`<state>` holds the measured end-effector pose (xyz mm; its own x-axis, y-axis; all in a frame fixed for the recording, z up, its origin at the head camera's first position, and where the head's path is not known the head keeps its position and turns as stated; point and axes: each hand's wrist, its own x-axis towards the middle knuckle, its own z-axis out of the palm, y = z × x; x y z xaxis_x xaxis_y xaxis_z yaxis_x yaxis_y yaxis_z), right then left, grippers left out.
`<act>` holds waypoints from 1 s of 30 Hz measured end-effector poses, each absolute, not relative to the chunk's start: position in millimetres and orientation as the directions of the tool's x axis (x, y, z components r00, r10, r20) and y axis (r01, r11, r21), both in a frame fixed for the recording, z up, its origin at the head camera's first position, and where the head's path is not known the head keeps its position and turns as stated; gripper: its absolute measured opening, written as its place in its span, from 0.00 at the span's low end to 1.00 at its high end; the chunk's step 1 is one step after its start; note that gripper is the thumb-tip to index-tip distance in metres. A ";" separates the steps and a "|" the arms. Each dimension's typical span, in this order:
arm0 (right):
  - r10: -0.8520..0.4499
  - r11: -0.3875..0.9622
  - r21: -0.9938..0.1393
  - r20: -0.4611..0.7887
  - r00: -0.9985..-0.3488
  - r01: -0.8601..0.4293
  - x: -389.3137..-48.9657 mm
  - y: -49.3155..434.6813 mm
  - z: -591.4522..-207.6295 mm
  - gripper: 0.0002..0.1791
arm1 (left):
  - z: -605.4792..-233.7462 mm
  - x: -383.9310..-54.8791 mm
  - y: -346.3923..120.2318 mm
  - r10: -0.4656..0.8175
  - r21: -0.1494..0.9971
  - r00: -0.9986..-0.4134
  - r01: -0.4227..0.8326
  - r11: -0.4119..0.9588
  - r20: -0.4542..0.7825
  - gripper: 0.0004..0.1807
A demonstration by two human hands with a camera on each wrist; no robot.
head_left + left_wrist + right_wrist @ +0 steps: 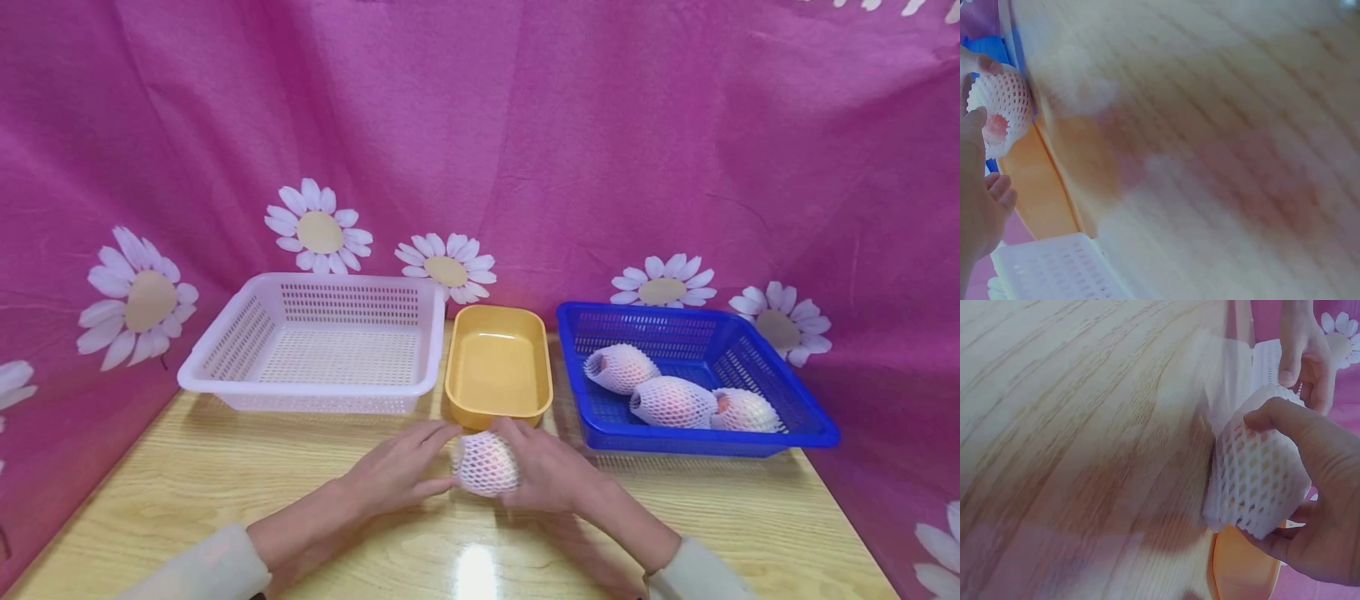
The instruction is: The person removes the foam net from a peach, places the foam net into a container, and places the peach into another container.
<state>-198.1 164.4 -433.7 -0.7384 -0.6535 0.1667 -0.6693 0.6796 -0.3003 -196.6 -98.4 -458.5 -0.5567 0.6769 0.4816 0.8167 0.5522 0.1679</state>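
In front of the yellow tub, my right hand [551, 467] grips a round fruit in a white foam net [487, 463], thumb on one side and fingers on the other. Reddish skin shows through the net's open end in the left wrist view. My left hand [397, 468] is at the fruit's left end, thumb and fingers apart, with the fingertips right by the net's edge. The right wrist view shows the netted fruit [1260, 462] between the right thumb and fingers, and the left hand [1310, 359] just beyond it.
A white basket [311, 389] stands at the back left. The yellow tub [498, 371] is in the middle, with a blue basket [697, 442] to its right holding three netted fruits [673, 403]. Behind hangs a pink flowered cloth [480, 150]; the wooden table [375, 550] reflects light.
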 end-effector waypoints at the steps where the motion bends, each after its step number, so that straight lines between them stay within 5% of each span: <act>1: -0.655 0.678 -0.299 0.167 -0.737 -0.671 -197.8 164.5 -432.5 0.47 | -457.2 -196.5 -98.1 0.676 0.174 -0.559 0.816 0.551 0.480 0.37; 30: -0.604 0.705 -0.273 0.253 -0.756 -0.655 -208.0 175.5 -365.8 0.50 | -396.2 -217.7 -91.9 0.653 0.056 -0.383 0.885 0.463 0.653 0.35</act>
